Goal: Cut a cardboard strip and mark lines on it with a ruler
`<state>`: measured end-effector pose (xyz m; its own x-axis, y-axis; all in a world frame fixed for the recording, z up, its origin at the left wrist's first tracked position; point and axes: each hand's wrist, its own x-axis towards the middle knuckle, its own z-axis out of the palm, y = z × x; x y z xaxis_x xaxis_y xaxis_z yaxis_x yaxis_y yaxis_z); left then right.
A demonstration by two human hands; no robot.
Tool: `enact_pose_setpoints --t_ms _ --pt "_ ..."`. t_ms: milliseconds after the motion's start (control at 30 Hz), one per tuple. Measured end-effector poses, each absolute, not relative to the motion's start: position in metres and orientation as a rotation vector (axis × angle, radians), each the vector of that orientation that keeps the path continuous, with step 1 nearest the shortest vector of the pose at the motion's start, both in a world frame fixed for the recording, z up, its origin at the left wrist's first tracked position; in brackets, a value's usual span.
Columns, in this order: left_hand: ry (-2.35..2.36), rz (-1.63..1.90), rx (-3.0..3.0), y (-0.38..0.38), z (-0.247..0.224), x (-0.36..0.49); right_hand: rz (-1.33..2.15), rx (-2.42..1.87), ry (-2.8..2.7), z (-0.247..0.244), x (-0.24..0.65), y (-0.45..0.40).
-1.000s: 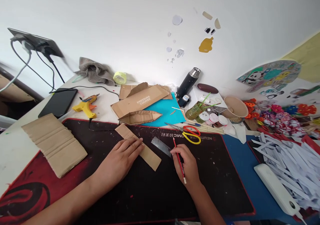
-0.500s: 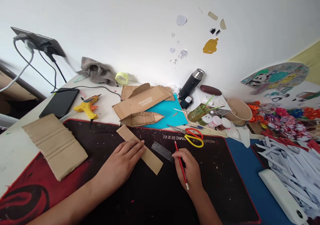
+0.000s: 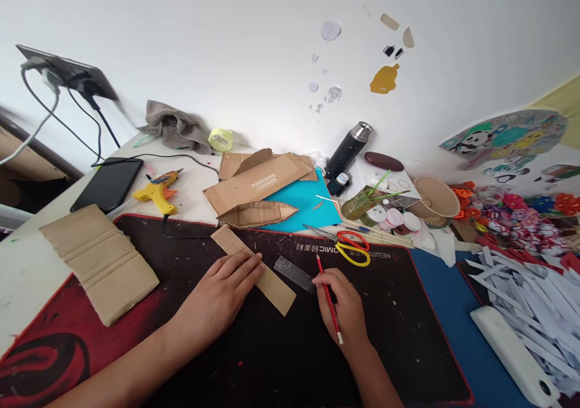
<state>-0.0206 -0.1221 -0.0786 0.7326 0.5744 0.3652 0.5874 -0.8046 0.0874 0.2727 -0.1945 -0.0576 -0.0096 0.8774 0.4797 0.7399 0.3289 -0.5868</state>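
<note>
My left hand [image 3: 226, 287] lies flat, fingers stretched, across a narrow cardboard strip [image 3: 278, 290] on the black mat [image 3: 281, 359]. A red pencil [image 3: 329, 302] is held in my right hand [image 3: 342, 311], its tip pointing up and away from me. The fingertips of that hand touch the right end of a clear ruler [image 3: 292, 273], which lies just right of the strip. Behind the strip rests a boat-shaped cardboard piece [image 3: 258, 214], partly on a blue sheet [image 3: 319, 205]. Scissors [image 3: 353, 248] with red and yellow handles lie beyond my right hand.
On the left are a folded cardboard piece [image 3: 102, 266], a yellow glue gun [image 3: 158, 193] and a black phone [image 3: 107, 184]. A dark flask [image 3: 348, 151] and a green-stained glass [image 3: 357, 205] stand behind. Paper strips [image 3: 521, 299] and a white device [image 3: 512, 353] lie at right.
The camera view has shifted very slightly. Both hands, the pencil, the ruler and the strip keep their places.
</note>
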Motion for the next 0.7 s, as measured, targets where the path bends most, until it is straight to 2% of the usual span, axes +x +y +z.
enact_pose_setpoints --t_ms 700 --pt "-0.989 -0.554 -2.868 -0.1226 -0.0795 -0.0197 0.241 -1.446 -1.79 -0.057 0.273 -0.1949"
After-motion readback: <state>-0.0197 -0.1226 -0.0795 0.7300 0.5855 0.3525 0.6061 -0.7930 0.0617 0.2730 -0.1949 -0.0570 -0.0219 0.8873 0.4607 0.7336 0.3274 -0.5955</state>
